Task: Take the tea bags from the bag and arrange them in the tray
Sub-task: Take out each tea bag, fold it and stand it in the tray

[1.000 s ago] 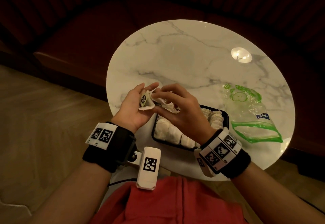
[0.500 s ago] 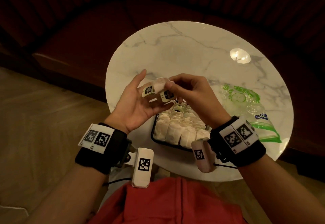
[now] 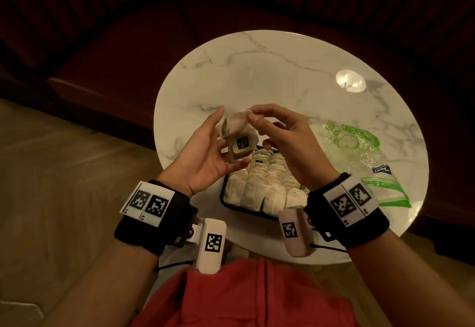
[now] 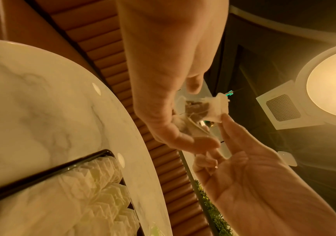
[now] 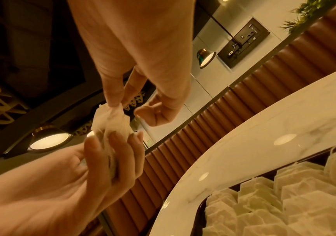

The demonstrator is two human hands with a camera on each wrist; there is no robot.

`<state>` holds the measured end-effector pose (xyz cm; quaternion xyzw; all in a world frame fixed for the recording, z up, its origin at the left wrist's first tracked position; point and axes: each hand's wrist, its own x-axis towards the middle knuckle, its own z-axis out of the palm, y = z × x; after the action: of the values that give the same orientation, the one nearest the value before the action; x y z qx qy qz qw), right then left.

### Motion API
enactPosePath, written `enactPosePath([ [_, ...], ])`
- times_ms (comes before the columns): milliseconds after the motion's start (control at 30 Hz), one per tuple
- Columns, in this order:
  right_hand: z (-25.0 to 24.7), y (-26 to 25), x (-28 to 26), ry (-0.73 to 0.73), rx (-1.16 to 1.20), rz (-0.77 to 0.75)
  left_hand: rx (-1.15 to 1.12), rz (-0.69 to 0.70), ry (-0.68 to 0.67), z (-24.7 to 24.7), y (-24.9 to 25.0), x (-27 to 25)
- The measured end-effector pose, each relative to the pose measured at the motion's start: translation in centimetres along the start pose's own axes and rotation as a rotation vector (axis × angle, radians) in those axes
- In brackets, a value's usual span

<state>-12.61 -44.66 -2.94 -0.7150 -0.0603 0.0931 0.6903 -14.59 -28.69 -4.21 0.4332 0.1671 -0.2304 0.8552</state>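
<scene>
Above the far end of the black tray (image 3: 223,196), both hands hold a small bundle of white tea bags (image 3: 240,131) with a paper tag facing up. My left hand (image 3: 205,154) lies palm up, its fingers and thumb curled round the lower part of the bundle (image 5: 110,124). From the right, my right hand (image 3: 280,141) pinches the bundle's top edge (image 4: 211,108) between thumb and forefinger. Strings hang tangled between the bags. The tray (image 4: 47,170) holds several rows of upright tea bags (image 3: 259,185). Flat on the table to the right lies the clear, green-printed zip bag (image 3: 365,152).
The round white marble table (image 3: 270,75) bears the tray near its front edge. A dark red ribbed bench (image 3: 128,52) curves behind it. Wooden floor (image 3: 64,172) lies to the left. A ceiling light is reflected on the table at the far right.
Both hands have risen off the tray with the tea bags. The right hand has shifted from over the tray to pinch the bundle's top, and one tag now faces up.
</scene>
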Motion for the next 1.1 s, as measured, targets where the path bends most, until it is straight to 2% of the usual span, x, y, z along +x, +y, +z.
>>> enactPosePath([
  [200, -0.5, 0.1, 0.6, 0.055, 0.07, -0.053, 0.001, -0.051, 0.076, -0.5, -0.3, 0.6],
  [333, -0.8, -0.1, 0.7, 0.111, 0.047, -0.078, 0.005, -0.027, 0.13, -0.6, -0.5, 0.9],
  [467, -1.1, -0.2, 0.8, 0.14, 0.051, -0.079, 0.061, 0.086, 0.149, -0.7, -0.4, 1.1],
  [667, -1.0, -0.2, 0.7, 0.104, 0.178, -0.041, 0.209, 0.189, 0.052, -0.1, -0.2, 0.7],
  [800, -1.0, -0.3, 0.4, 0.1, 0.245, 0.027, 0.234, 0.233, 0.061, 0.5, -0.2, 0.6],
  [900, -0.9, -0.1, 0.2, 0.131, 0.215, 0.083, 0.27, 0.325, 0.071, 1.2, -0.2, 0.4],
  [1100, -1.2, 0.1, -0.1, 0.117, 0.23, 0.153, 0.471, 0.488, 0.138, 1.4, -0.4, 0.5],
])
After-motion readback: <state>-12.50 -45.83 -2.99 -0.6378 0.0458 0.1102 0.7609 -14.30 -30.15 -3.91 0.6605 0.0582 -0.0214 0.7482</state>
